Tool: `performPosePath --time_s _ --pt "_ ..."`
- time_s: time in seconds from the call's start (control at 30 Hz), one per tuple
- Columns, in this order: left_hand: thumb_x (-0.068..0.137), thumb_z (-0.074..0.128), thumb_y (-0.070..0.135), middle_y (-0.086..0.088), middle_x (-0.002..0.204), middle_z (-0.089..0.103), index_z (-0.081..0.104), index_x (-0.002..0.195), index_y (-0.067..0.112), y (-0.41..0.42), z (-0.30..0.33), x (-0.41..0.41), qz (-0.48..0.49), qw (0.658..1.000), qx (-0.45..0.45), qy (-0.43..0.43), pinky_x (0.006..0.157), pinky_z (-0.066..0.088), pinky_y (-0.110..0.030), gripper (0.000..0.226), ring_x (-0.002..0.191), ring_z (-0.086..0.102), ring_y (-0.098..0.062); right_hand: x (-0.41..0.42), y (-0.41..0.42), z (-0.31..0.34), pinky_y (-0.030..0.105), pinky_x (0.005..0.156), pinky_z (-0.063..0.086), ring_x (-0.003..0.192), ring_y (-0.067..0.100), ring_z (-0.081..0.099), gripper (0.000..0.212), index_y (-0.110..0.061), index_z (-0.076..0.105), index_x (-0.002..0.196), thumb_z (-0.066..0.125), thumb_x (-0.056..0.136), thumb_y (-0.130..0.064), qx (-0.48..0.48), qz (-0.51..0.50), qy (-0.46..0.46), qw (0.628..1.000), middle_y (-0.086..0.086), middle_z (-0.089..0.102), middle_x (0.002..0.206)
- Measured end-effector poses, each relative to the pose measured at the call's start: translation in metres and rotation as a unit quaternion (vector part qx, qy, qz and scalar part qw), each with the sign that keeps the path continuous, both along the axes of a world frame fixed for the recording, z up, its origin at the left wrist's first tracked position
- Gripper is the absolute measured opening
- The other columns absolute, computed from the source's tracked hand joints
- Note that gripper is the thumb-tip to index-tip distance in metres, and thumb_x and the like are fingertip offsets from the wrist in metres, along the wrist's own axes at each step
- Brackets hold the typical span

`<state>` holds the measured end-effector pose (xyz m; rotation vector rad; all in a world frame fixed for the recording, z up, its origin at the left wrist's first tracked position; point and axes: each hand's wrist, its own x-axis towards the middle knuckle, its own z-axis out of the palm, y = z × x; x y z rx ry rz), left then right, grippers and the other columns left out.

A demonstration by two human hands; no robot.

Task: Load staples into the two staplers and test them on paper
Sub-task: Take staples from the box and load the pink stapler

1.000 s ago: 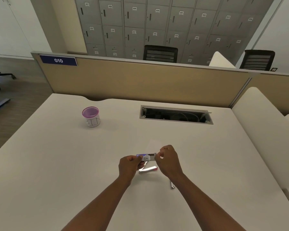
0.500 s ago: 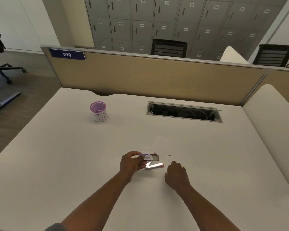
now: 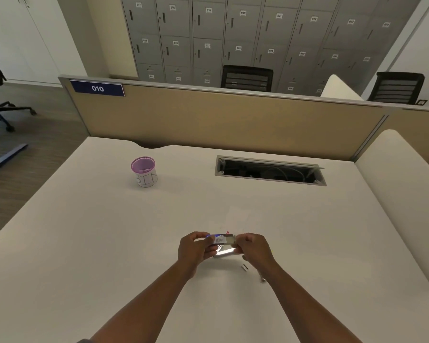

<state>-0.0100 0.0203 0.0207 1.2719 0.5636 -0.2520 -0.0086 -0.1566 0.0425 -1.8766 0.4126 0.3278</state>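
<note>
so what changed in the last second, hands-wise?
The right hand went down to the desk half a second ago and has come back up to the right end of the stapler. The left hand kept hold of its left end throughout. The purple cup and the loose staples by the right wrist stayed put.

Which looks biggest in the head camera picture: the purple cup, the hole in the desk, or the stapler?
1. Desk hole
2. Purple cup
3. Stapler, partly hidden by the left hand and right hand.
</note>
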Motion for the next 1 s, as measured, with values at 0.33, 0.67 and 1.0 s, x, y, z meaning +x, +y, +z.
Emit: performPosePath --time_s 0.33,0.67,1.0 --pt "0.081 0.077 0.006 -0.02 0.08 0.075 0.07 0.095 0.001 -0.014 0.007 -0.004 -0.023 1.0 -0.003 -0.01 0.06 0.06 -0.031 0.017 0.075 0.075 -0.034 -0.003 -0.001 0.005 0.022 0.049 0.04 0.052 0.01 0.056 0.006 -0.015 0.074 0.083 0.069 0.081 -0.017 0.068 -0.014 0.009 0.998 0.002 0.069 0.063" --pt "0.081 0.077 0.004 -0.017 0.082 0.076 0.073 0.095 0.005 -0.028 0.01 0.004 -0.069 0.998 -0.01 -0.01 0.06 0.059 -0.028 0.015 0.075 0.075 -0.032 0.004 -0.023 0.0 0.018 0.052 0.042 0.06 0.01 0.063 0.014 -0.014 0.071 0.094 0.073 0.082 -0.019 0.043 0.027 0.002 0.999 0.0 0.07 0.072" --pt "0.082 0.075 0.011 -0.008 0.074 0.077 0.073 0.091 0.007 -0.057 0.002 0.037 -0.103 0.991 0.088 -0.013 0.05 0.056 -0.023 0.009 0.066 0.075 -0.022 0.03 -0.045 -0.01 0.033 0.087 0.048 0.098 0.016 0.059 0.034 -0.024 0.063 0.118 0.067 0.086 -0.033 -0.284 0.223 -0.14 0.922 -0.003 0.055 0.112"
